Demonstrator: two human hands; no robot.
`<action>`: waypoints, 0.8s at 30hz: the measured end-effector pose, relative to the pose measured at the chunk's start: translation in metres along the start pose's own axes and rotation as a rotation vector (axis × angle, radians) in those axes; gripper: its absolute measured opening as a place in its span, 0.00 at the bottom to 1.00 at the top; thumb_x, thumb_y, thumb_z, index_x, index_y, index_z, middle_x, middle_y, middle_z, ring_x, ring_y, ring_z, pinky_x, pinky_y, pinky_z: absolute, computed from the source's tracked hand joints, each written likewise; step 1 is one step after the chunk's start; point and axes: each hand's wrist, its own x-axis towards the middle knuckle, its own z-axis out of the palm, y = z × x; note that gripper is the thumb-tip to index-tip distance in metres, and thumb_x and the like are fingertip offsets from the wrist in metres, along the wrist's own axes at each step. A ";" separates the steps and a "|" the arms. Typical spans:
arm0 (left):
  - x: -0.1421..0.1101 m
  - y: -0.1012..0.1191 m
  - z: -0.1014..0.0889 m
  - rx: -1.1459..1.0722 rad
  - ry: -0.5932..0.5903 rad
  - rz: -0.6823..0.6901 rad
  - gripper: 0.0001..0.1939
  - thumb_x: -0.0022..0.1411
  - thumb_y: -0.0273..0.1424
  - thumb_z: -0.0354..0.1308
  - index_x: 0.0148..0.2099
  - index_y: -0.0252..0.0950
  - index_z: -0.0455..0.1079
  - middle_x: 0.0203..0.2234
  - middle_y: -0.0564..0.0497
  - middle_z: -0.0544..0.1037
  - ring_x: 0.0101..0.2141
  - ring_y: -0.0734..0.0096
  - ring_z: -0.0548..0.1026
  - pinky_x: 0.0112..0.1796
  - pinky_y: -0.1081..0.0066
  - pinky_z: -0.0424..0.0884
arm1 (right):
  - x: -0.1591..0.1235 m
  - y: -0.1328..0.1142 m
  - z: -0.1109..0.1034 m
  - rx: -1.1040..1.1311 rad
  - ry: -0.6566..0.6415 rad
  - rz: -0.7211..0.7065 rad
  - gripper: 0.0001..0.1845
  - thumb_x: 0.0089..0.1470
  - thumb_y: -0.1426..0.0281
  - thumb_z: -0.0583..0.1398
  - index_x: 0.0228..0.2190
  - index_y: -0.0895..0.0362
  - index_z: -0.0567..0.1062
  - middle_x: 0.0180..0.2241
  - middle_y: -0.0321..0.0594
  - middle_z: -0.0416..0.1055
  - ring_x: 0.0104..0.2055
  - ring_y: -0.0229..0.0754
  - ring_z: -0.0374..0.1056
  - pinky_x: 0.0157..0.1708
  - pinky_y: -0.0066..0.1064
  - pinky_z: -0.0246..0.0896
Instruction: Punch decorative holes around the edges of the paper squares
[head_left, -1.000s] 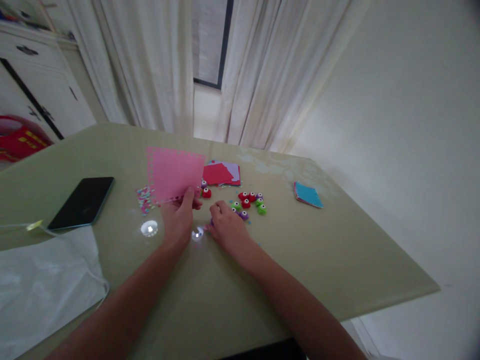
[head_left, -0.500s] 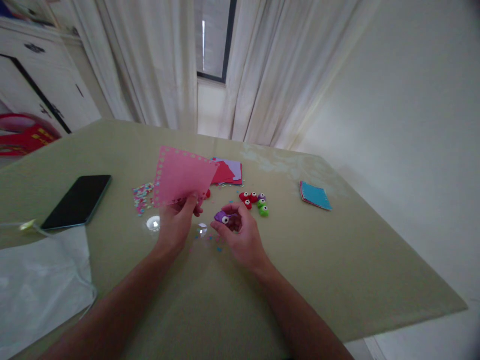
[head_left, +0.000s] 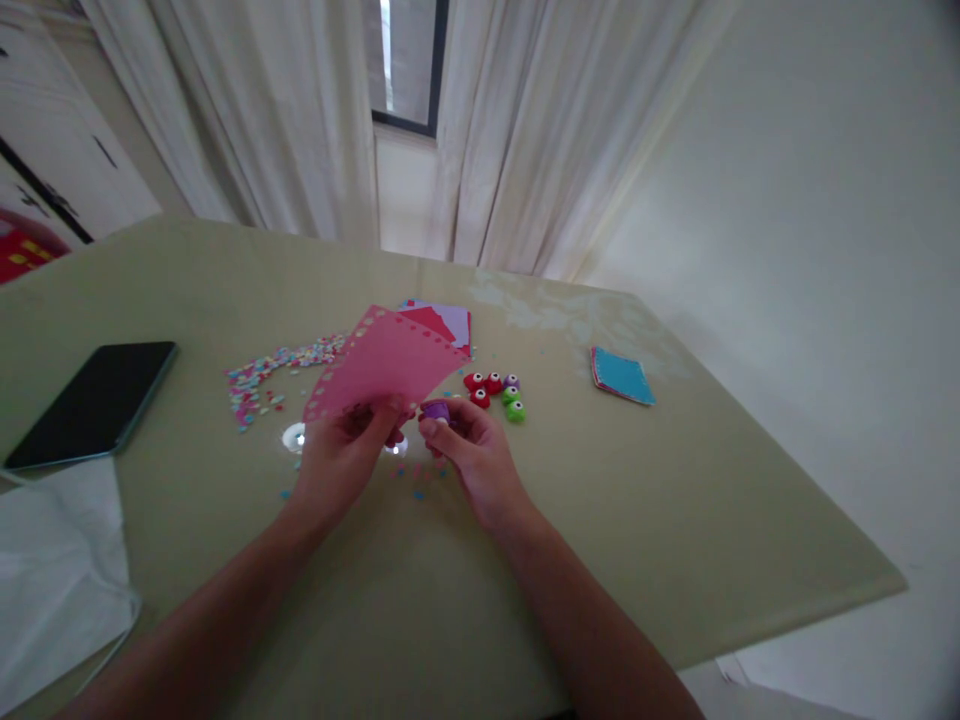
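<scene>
My left hand (head_left: pixel 339 455) pinches the near edge of a pink paper sheet (head_left: pixel 390 362) whose border is punched with small holes, holding it tilted above the green table (head_left: pixel 675 500). My right hand (head_left: pixel 471 452) grips a small purple paper punch (head_left: pixel 435 411) right at the sheet's lower right edge. Several more small punches, red, green and purple (head_left: pixel 495 390), lie on the table just beyond my right hand. Scattered paper confetti (head_left: pixel 262 375) lies to the left of the sheet.
A black phone (head_left: pixel 94 400) lies at the left. A white plastic bag (head_left: pixel 52 570) covers the near left corner. Red and lilac paper sheets (head_left: pixel 446 320) lie behind the pink one; a blue paper stack (head_left: pixel 621 375) sits at the right. Curtains hang behind.
My right hand picked the purple punch off the table and brought it to the pink sheet's edge. My left hand tilted the sheet down and to the right. The camera shifted right.
</scene>
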 end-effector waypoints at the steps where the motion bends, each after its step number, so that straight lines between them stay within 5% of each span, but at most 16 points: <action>1: 0.000 0.000 0.001 -0.005 -0.012 0.010 0.12 0.58 0.41 0.65 0.30 0.38 0.78 0.20 0.54 0.78 0.22 0.69 0.75 0.24 0.72 0.71 | 0.001 0.000 -0.001 0.005 0.003 -0.014 0.19 0.44 0.58 0.77 0.36 0.54 0.83 0.30 0.35 0.77 0.28 0.35 0.66 0.29 0.28 0.62; 24: -0.002 0.000 0.000 0.001 -0.100 0.048 0.12 0.59 0.40 0.66 0.31 0.36 0.79 0.20 0.52 0.80 0.21 0.70 0.77 0.23 0.74 0.71 | 0.004 -0.003 -0.006 0.028 0.006 -0.035 0.22 0.44 0.53 0.78 0.32 0.55 0.82 0.26 0.32 0.71 0.24 0.33 0.62 0.23 0.27 0.59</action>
